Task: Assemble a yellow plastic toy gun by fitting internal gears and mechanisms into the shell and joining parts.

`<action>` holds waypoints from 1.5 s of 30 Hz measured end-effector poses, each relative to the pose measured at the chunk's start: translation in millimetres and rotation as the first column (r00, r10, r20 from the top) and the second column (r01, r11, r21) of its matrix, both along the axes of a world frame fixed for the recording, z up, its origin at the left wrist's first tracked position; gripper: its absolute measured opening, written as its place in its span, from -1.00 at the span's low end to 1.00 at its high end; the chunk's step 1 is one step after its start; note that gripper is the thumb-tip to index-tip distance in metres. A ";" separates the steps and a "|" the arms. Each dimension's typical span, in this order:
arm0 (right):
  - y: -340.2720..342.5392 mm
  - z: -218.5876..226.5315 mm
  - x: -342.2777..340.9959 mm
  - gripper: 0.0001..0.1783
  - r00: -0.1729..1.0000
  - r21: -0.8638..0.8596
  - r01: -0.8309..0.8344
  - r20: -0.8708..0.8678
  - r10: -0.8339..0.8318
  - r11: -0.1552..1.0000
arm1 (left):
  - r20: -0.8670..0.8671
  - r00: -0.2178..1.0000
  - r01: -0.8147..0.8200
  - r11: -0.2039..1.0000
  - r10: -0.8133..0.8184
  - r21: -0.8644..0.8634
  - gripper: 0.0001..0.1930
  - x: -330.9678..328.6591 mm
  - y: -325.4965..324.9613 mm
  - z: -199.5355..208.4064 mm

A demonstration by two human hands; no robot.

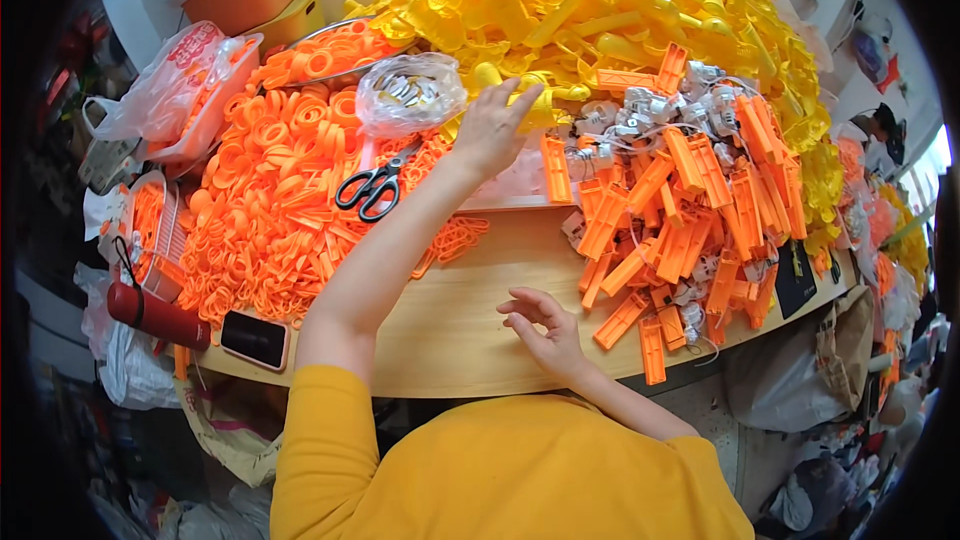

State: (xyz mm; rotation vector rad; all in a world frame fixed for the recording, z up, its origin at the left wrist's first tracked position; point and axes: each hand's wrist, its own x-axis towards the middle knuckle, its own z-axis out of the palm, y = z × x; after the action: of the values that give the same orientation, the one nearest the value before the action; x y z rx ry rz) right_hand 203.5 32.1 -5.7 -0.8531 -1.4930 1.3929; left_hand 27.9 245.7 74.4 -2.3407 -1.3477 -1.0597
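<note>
My left hand [490,132] reaches out over the far middle of the table, fingers stretched and apart. Its fingertips are at a yellow plastic part [538,112] at the near edge of a big heap of yellow plastic parts [600,10]; whether they touch it I cannot tell. Closer to me, my right hand [545,335] hovers above the wooden table [470,290], its fingers loosely bent and apart, with nothing seen in them. To its right lies a pile of orange plastic housings [690,200] with white wired components [645,115] among them.
Loose orange parts [270,190] cover the table's left side. Black-handled scissors [372,190] and a clear bag of small metal pieces [410,92] lie beside my left forearm. A phone [255,340] and a red bottle [160,315] are at the near left edge. Bags [800,370] crowd the right.
</note>
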 end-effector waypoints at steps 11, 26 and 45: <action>28.4 -2.9 27.8 -0.62 0.963 0.145 0.139 0.211 -0.168 0.980 | 0.012 1.000 0.000 0.993 0.001 -0.120 -0.59 -4.9 33.4 27.8; 192.0 74.0 13.6 -0.73 0.807 0.844 0.151 0.196 -0.558 0.514 | 0.664 0.747 0.239 0.946 -0.036 -0.218 -0.68 -73.0 -119.3 22.7; 269.0 103.1 13.9 -0.81 0.390 0.688 -0.133 0.698 -0.601 0.714 | 0.159 0.986 0.060 0.798 0.045 -0.599 -0.49 -8.9 -286.1 -66.6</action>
State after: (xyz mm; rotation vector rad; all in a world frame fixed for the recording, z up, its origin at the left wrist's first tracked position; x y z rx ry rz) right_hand 217.4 301.1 97.4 -1.3741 -2.3066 -0.0926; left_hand 19.0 -40.3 7.9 -2.7316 -1.9872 -0.9372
